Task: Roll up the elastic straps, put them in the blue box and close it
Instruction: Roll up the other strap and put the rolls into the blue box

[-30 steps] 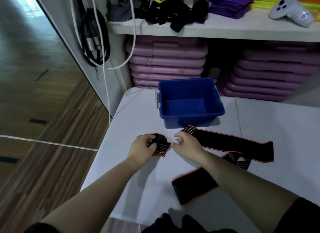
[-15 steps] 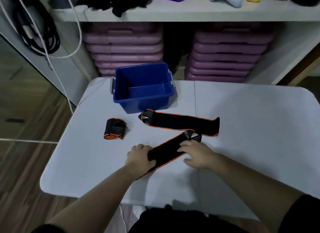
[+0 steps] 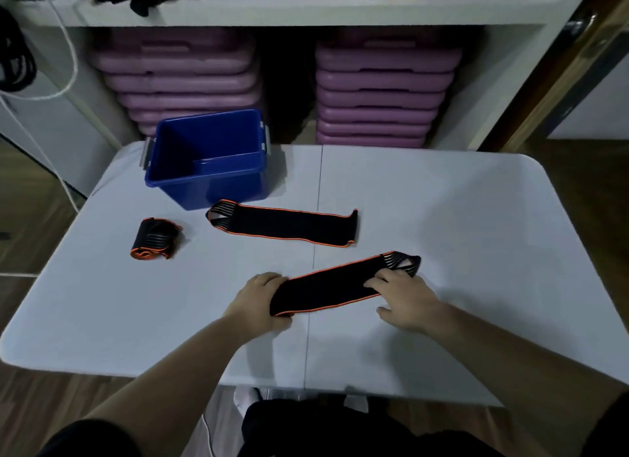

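Note:
A black elastic strap with orange edging [image 3: 328, 288] lies stretched out on the white table [image 3: 459, 238] in front of me. My left hand [image 3: 257, 300] grips its near left end. My right hand [image 3: 403, 298] presses flat on the strap near its striped right end. A second flat strap [image 3: 284, 225] lies just beyond it. One rolled strap [image 3: 155, 238] sits at the left. The blue box [image 3: 207, 157] stands open and empty at the back left; no lid is visible.
Behind the table are two stacks of purple step boards [image 3: 381, 92] under a white shelf [image 3: 306, 10] with assorted items. Cables [image 3: 13, 61] hang at the left. The wooden floor drops off on both sides of the table.
A second ago both hands were on the rolled strap at the left. They let it go, moved to the nearer flat strap and now hold its two ends, pulled a little to the right.

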